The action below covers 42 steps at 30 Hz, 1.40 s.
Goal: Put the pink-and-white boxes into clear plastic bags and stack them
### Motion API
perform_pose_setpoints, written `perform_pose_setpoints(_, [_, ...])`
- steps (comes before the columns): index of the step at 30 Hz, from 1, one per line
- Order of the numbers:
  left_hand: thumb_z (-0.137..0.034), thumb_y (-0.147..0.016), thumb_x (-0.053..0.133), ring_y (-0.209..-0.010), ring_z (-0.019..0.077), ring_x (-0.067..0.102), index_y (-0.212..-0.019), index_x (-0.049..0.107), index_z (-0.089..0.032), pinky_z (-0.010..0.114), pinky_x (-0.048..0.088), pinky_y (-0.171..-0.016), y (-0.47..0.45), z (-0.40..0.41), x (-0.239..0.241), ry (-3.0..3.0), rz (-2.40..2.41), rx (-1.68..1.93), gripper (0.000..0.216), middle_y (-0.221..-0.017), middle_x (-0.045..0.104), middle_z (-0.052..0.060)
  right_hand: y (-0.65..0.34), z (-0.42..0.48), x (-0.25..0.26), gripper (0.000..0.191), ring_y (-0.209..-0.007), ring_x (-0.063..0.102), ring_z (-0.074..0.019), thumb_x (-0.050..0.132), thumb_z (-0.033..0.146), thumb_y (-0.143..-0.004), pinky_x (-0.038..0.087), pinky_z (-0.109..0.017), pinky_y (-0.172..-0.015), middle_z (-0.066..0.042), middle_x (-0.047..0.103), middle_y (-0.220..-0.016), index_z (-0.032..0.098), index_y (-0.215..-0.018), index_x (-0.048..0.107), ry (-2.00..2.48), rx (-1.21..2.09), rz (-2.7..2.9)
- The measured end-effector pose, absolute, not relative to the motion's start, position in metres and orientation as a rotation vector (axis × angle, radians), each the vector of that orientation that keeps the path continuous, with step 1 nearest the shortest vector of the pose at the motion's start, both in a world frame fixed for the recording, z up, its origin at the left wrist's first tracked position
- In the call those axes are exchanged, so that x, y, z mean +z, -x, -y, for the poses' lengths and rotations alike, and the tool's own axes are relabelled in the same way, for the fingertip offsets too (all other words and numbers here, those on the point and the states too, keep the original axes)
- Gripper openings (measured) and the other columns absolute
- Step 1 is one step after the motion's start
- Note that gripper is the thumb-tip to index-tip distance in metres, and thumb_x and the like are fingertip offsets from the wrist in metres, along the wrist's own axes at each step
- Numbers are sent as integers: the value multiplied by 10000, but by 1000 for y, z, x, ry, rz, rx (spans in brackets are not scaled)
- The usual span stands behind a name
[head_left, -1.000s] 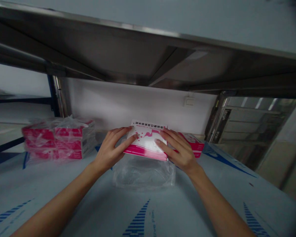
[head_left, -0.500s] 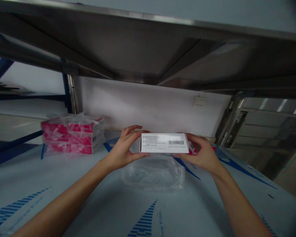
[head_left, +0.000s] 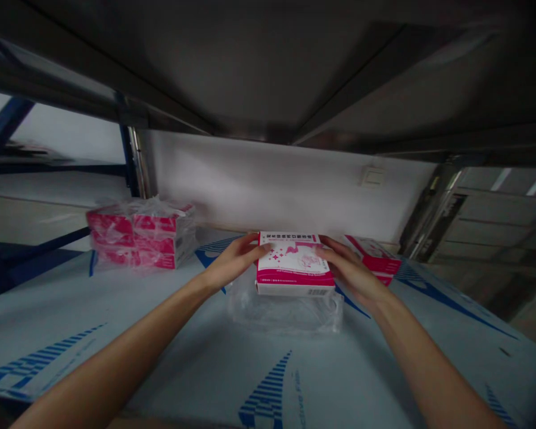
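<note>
Between my two hands is a pink and white carton (head_left: 293, 261), its printed top face tilted toward me. My left hand (head_left: 232, 257) grips its left side, thumb on top. On the opposite side my right hand (head_left: 351, 267) holds it the same way, thumb over the top edge. Under and in front of the carton lies a clear plastic bag (head_left: 290, 314), partly hidden by it. Just beyond my right hand, more pink and white cartons (head_left: 375, 255) sit stacked on the surface.
A plastic-wrapped stack of pink cartons (head_left: 154, 238) stands at the left. The film-covered shelf surface (head_left: 183, 363) has blue printing. Low overhead hangs a dark metal shelf (head_left: 259, 71). A white wall with a switch plate (head_left: 373, 177) closes the back; a blue frame (head_left: 9, 131) stands left.
The carton has tipped from showing its barcoded side to showing its printed top. Both hands kept hold of it. The view has shifted slightly, and the stack at right is more exposed.
</note>
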<state>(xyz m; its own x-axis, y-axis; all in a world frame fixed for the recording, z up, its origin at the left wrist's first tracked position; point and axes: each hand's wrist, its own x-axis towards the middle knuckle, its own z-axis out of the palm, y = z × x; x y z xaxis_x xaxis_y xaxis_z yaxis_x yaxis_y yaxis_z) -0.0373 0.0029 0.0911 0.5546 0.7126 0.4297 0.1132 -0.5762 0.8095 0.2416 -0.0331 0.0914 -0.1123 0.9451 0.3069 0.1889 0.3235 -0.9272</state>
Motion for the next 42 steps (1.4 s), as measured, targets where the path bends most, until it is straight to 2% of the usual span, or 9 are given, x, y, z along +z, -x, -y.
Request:
perform_pose_setpoints(5, [-457, -937, 627, -1103, 248, 685, -1407, 495, -208, 420, 599, -919, 45, -5, 88, -2205, -650, 999, 548, -1385, 621, 130, -255, 33, 94, 651, -1148, 679, -248, 780, 351, -773, 599, -467, -979, -78, 656, -1363, 294, -1376, 542, 1020, 890, 1845])
perform_pose_setpoints(11, [-479, -947, 614, -1093, 236, 680, -1402, 499, -236, 393, 598, -901, 43, 1, 89, -2244, -660, 973, 528, -1395, 605, 113, -266, 32, 93, 643, -1197, 649, -239, 788, 322, -761, 566, -457, -1025, -62, 635, -1386, 296, -1358, 552, 1000, 870, 1941])
perform_pose_setpoints(20, [-449, -905, 670, -1082, 246, 689, -1365, 564, -211, 382, 573, -883, 50, -11, 80, -2241, -596, 572, 529, -1281, 687, 106, -260, 29, 80, 612, -1172, 666, -246, 759, 373, -777, 576, -421, -1007, -73, 683, -1298, 212, -1330, 551, 1157, 1082, 2183])
perform_pose_setpoints(23, [-497, -943, 597, -963, 228, 712, -1265, 651, -169, 348, 565, -812, 46, -15, 71, -2235, -674, 536, 463, -1121, 748, 93, -257, 26, 75, 606, -1148, 678, -249, 757, 387, -782, 590, -403, -977, -83, 691, -1301, 199, -1330, 581, 1265, 991, 2222])
perform_pose_setpoints(27, [-597, -944, 552, -814, 211, 718, -1131, 732, -143, 304, 533, -715, 38, -20, 60, -2277, -830, 589, 523, -954, 778, 86, -257, 24, 75, 556, -1084, 706, -234, 774, 444, -778, 586, -380, -977, -72, 739, -1227, 211, -1271, 665, 1261, 1036, 2239])
perform_pose_setpoints(30, [-602, -890, 633, -942, 246, 727, -1163, 740, -169, 340, 536, -836, 37, -23, 56, -2448, -894, 668, 522, -1081, 774, 99, -259, 23, 76, 578, -1145, 687, -254, 800, 432, -750, 546, -416, -1057, -83, 718, -1279, 224, -1275, 679, 1312, 893, 2218])
perform_pose_setpoints(33, [-552, -859, 695, -1072, 280, 700, -1216, 719, -168, 385, 505, -966, 42, -25, 57, -2688, -913, 747, 525, -1207, 735, 124, -266, 23, 78, 574, -1228, 645, -263, 771, 270, -745, 502, -446, -1116, -69, 673, -1356, 265, -1308, 659, 1352, 640, 2215])
perform_pose_setpoints(37, [-471, -889, 681, -902, 222, 709, -1089, 741, -185, 328, 518, -854, 57, -23, 74, -2816, -761, 818, 354, -1051, 749, 91, -279, 23, 85, 611, -1194, 648, -225, 627, 68, -701, 511, -443, -1083, -35, 676, -1332, 293, -1268, 653, 1249, 489, 2232])
perform_pose_setpoints(42, [-407, -869, 720, -718, 148, 601, -722, 696, -162, 261, 460, -675, 76, -20, 100, -2519, -604, 1046, 286, -775, 656, 38, -289, 25, 97, 410, -905, 694, -172, 683, 141, -697, 590, -350, -832, -41, 688, -1131, 247, -1090, 634, 1218, 369, 1926])
